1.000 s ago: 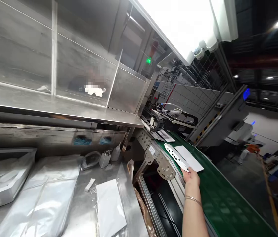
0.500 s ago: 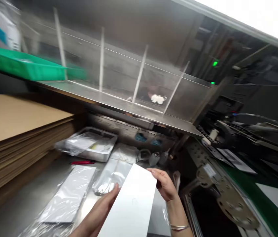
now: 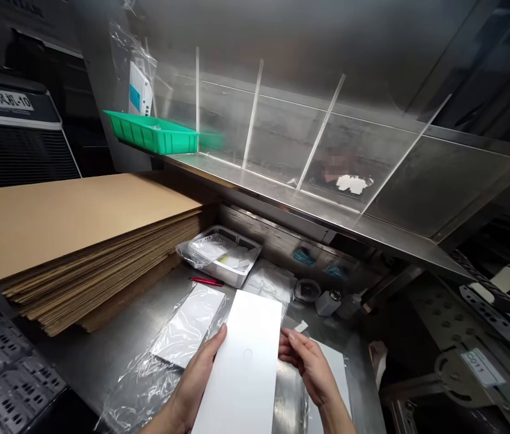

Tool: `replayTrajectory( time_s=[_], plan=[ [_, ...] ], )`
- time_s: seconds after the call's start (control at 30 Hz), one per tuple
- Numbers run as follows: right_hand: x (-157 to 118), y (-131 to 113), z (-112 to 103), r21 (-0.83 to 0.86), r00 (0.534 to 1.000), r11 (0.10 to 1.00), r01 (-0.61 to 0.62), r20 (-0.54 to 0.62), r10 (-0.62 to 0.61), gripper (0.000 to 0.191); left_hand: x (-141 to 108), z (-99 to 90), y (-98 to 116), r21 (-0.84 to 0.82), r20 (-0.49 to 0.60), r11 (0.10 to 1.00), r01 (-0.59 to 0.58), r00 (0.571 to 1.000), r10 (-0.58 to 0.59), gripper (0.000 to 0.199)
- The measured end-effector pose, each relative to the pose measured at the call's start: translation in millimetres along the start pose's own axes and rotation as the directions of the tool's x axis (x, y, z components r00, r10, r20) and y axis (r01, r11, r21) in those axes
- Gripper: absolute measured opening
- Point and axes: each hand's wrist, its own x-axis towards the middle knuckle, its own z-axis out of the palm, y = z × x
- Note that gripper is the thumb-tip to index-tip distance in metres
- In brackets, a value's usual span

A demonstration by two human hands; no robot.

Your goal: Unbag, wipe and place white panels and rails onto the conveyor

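Note:
A long white card panel with a small round mark is held up in front of me. My left hand grips its left edge, thumb along the side. My right hand is at the right edge, its fingers curled and thumb near the fingertips. Whether those fingers pinch the edge or something small is hidden. Beneath and to the left, a white flat piece in clear plastic lies on the metal table. Another white flat piece lies partly behind my right forearm.
Stacked brown cardboard takes up the left side. A white basket of plastic bags, a red pen-like tool and small bottles stand at the back. Above, a metal shelf with clear dividers holds a green tray.
The view has swung left, bringing the black machine and the grey parts at lower left into sight. My right hand has slid from the panel's top right corner down its right edge.

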Motion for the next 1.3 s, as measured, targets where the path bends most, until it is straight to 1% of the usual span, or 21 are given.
replayTrajectory(
  time_s=[0.07, 0.13, 0.2, 0.23, 0.27, 0.3, 0.33, 0.37, 0.4, 0.43, 0.47, 0.53, 0.57, 0.63, 0.73, 0.8, 0.87, 0.97, 1.07, 1.2, 1.3],
  plan=[
    [-4.8, 11.4, -3.1, -0.016, 0.999, 0.999, -0.029, -0.015, 0.028, 0.048, 2.4, -0.4, 1.0, -0.029, 0.045, 0.999, 0.042, 0.998, -0.041, 0.054],
    [-10.4, 18.8, -1.7, -0.058, 0.999, 0.998, -0.006, -0.054, 0.003, 0.05, 4.5, -1.2, 1.5, -0.05, 0.063, 0.997, 0.065, 0.996, -0.062, 0.055],
    [-18.5, 21.0, 5.8, -0.221, 0.983, 0.971, 0.089, -0.14, -0.122, 0.049, 6.0, -2.3, 1.7, -0.052, 0.038, 0.998, 0.04, 0.999, -0.038, 0.054],
    [-23.7, 20.5, 11.7, -0.379, 0.957, 0.913, 0.154, -0.174, -0.234, 0.045, 6.6, -2.8, 1.8, -0.046, 0.019, 0.999, 0.017, 1.0, -0.016, 0.054],
    [-29.7, 19.3, 18.8, -0.569, 0.915, 0.794, 0.212, -0.17, -0.366, 0.041, 7.1, -3.3, 2.0, -0.034, -0.001, 0.999, -0.001, 1.0, 0.001, 0.055],
    [-36.2, 17.7, 26.6, -0.75, 0.863, 0.61, 0.254, -0.109, -0.493, 0.04, 7.5, -3.7, 2.1, -0.018, -0.02, 1.0, -0.018, 1.0, 0.018, 0.055],
    [-42.6, 15.8, 34.6, -0.881, 0.81, 0.381, 0.281, 0.005, -0.587, 0.044, 7.8, -4.0, 2.2, 0.002, -0.037, 0.999, -0.034, 0.999, 0.034, 0.056],
    [-48.4, 13.8, 42.3, -0.942, 0.767, 0.145, 0.304, 0.152, -0.624, 0.05, 8.0, -4.2, 2.5, 0.024, -0.05, 0.998, -0.051, 0.997, 0.053, 0.057],
    [-53.2, 11.9, 49.2, -0.94, 0.732, -0.061, 0.335, 0.3, -0.612, 0.055, 7.9, -4.3, 2.8, 0.049, -0.065, 0.996, -0.075, 0.995, 0.078, 0.057],
    [-56.3, 10.1, 54.7, -0.904, 0.708, -0.215, 0.371, 0.425, -0.565, 0.059, 7.5, -4.1, 3.3, 0.078, -0.083, 0.992, -0.103, 0.991, 0.11, 0.057],
    [-57.5, 8.3, 58.4, -0.857, 0.694, -0.319, 0.405, 0.516, -0.502, 0.063, 6.7, -3.8, 3.9, 0.108, -0.102, 0.986, -0.13, 0.985, 0.141, 0.056],
    [-54.0, 4.6, 58.5, -0.801, 0.702, -0.415, 0.432, 0.587, -0.402, 0.071, 4.4, -3.0, 5.7, 0.167, -0.133, 0.973, -0.157, 0.975, 0.18, 0.054],
    [-49.9, 2.6, 54.6, -0.807, 0.727, -0.426, 0.409, 0.57, -0.382, 0.074, 2.8, -2.7, 6.7, 0.192, -0.143, 0.969, -0.157, 0.972, 0.185, 0.054],
    [-39.7, -1.0, 39.2, -0.864, 0.812, -0.424, 0.27, 0.441, -0.381, 0.079, -0.5, -2.5, 8.7, 0.227, -0.152, 0.964, -0.14, 0.972, 0.177, 0.055],
    [-27.4, -3.3, 5.7, -0.912, 0.93, -0.409, -0.034, 0.121, -0.347, 0.072, -4.4, -4.1, 10.4, 0.229, -0.183, 0.963, -0.143, 0.965, 0.187, 0.057],
    [-24.0, -1.1, -14.4, -0.915, 0.966, -0.373, -0.152, -0.058, -0.253, 0.06, -5.0, -5.8, 10.6, 0.2, -0.198, 0.967, -0.156, 0.96, 0.196, 0.056],
    [-24.5, 4.1, -26.6, -0.929, 0.977, -0.315, -0.192, -0.149, -0.156, 0.052, -3.9, -7.3, 10.6, 0.162, -0.192, 0.973, -0.163, 0.962, 0.194, 0.054],
    [-29.9, 15.1, -28.2, -0.945, 0.976, -0.252, -0.208, -0.184, -0.116, 0.042, -0.8, -8.9, 10.5, 0.112, -0.163, 0.981, -0.16, 0.971, 0.177, 0.048],
    [-35.0, 26.5, -18.3, -0.958, 0.978, -0.21, -0.195, -0.175, -0.11, 0.033, 1.3, -9.5, 11.1, 0.081, -0.14, 0.984, -0.159, 0.976, 0.169, 0.048],
    [-36.4, 41.1, -5.3, -0.973, 0.984, -0.159, -0.167, -0.154, -0.088, 0.034, 0.7, -11.3, 13.3, 0.061, -0.168, 0.981, -0.184, 0.967, 0.192, 0.051],
    [-35.4, 52.7, 0.4, -0.973, 0.984, -0.164, -0.163, -0.149, -0.094, 0.034, 0.3, -14.0, 15.1, 0.057, -0.19, 0.979, -0.197, 0.96, 0.204, 0.051]
  ],
)
